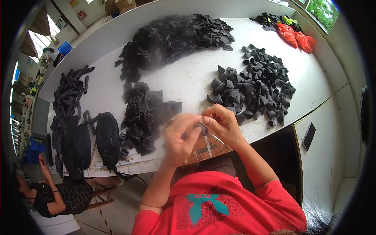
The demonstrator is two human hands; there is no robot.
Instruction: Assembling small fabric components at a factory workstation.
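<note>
Close to the table's front edge, my two hands meet at the fingertips. My left hand (179, 137) is closed around a small curled black piece (202, 128) that looks like fabric, partly hidden by the thumb and fingers. Thumb and forefinger of my right hand (224, 124) are pinched together just above that piece; what lies between them is too small to make out. Below the hands is a brown wooden board (201, 155) with metal strips on it. Left of my left hand lies a heap of flat black pieces (139, 117).
Rolled black pieces (254, 84) form a pile on the right. A long heap of black pieces (176, 37) spans the back. Black strips (66, 94) and black bags (107, 137) lie left. Red plastic bags (288, 35) sit far right. Another person (58, 196) sits at the left.
</note>
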